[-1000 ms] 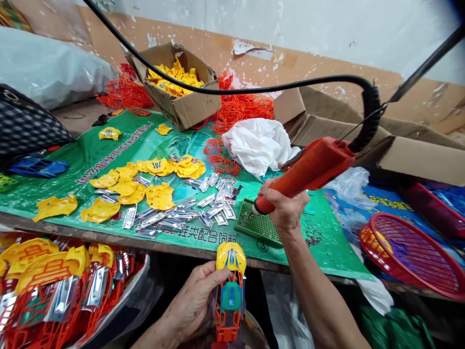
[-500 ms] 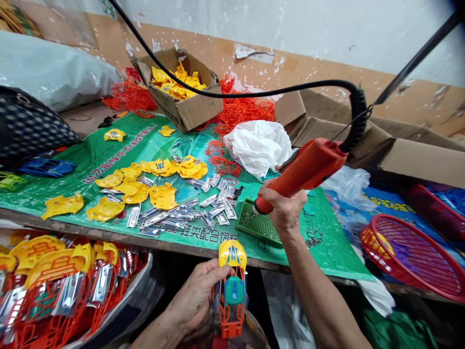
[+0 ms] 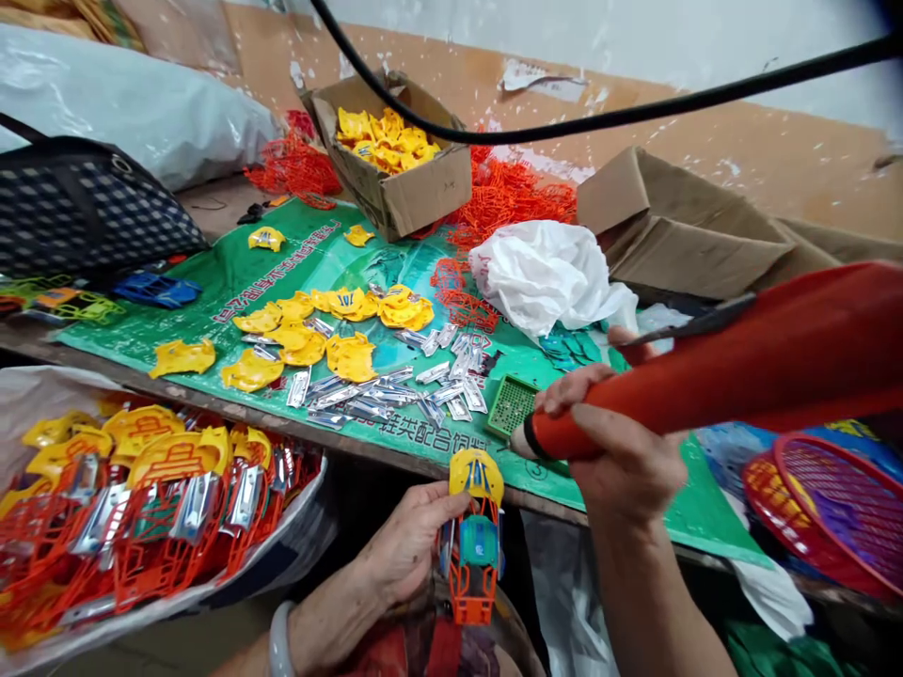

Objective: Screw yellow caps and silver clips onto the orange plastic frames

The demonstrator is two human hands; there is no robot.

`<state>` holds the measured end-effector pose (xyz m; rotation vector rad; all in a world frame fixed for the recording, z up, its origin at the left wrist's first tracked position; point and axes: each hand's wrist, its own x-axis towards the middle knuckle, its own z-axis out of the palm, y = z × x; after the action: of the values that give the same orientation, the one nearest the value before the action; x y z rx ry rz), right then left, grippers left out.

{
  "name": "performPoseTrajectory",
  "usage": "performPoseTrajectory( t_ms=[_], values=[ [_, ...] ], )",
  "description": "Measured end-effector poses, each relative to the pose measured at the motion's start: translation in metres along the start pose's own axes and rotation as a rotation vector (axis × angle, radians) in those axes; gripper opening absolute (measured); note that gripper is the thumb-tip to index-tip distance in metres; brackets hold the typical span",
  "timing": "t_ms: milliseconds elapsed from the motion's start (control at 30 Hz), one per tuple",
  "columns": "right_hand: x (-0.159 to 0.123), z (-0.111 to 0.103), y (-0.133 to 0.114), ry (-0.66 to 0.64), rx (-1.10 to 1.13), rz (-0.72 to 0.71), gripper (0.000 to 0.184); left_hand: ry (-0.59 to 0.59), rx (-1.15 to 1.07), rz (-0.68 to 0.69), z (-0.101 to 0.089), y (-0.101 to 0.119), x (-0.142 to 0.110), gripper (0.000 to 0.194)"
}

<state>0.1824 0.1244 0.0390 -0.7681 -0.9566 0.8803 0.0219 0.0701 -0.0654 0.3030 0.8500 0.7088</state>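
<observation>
My left hand (image 3: 409,545) is closed round a small toy car chassis (image 3: 474,545), orange-framed with a yellow shell on top and a teal block in the middle, held below the table's front edge. My right hand (image 3: 621,451) grips an orange electric screwdriver (image 3: 705,381) with a black cord (image 3: 635,108) running up and away. The screwdriver's tip points left, close above the toy's yellow shell. A small green perforated tray (image 3: 512,406) lies on the table just behind the tip.
Yellow shells (image 3: 303,334) and silver metal pieces (image 3: 395,390) are scattered on a green printed mat (image 3: 282,263). A cardboard box (image 3: 416,193) of yellow parts stands behind. A bag of assembled orange toys (image 3: 141,498) sits lower left. A red basket (image 3: 839,508) is at right.
My right hand has brought the screwdriver down and toward me, its tip now near the toy. The view has shifted right and down. My left hand still holds the toy.
</observation>
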Motion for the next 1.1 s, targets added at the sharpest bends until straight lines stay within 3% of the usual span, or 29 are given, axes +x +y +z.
performPoseTrajectory(
  t_ms=[200,567,900,1100],
  values=[
    [-0.034,0.011,0.005,-0.108,0.029,0.1,0.05,-0.001,-0.016,0.015,0.001,0.003,-0.001,0.034],
    [-0.041,0.012,0.018,-0.097,0.03,0.158,0.055,-0.011,-0.008,0.006,0.001,0.002,-0.001,0.035],
    [-0.042,0.01,0.024,-0.106,-0.074,0.138,0.032,-0.027,-0.01,0.018,0.002,0.003,-0.002,0.032],
    [-0.044,0.009,0.025,-0.203,-0.21,0.12,0.015,-0.015,-0.039,0.02,0.002,0.0,-0.001,0.031]
  ],
)
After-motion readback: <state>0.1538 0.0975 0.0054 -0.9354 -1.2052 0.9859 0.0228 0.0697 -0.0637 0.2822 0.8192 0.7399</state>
